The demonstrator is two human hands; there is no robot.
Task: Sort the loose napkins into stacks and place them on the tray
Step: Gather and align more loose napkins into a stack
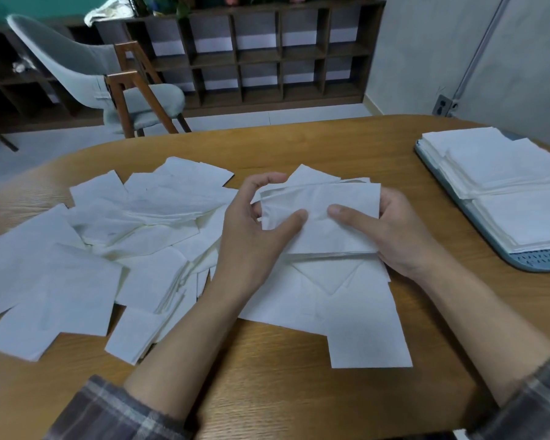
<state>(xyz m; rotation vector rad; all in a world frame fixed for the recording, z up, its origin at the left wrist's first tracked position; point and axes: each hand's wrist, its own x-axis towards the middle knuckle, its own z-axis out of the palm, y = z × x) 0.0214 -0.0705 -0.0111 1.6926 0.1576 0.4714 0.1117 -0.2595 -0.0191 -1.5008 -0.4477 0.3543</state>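
Since napkins are thin, soft and very light, they bend and slide easy.
- Loose napkins (108, 236): 9 o'clock on surface (283, 401), pointing every way.
- Left hand (254, 230) pinches small stack (324, 223) in middle, thumb on top.
- Right hand (391, 230) pinches other side.
- Best hold: side edges.
- Stack's long side runs about 9 to 3.
- Tray (521, 263): 2 o'clock, finished stacks (505, 173) on it.

Grey chair (77, 68) (wooden legs (121, 100)) before dark cubby shelves (267, 58), plants (178, 6) perhaps atop.
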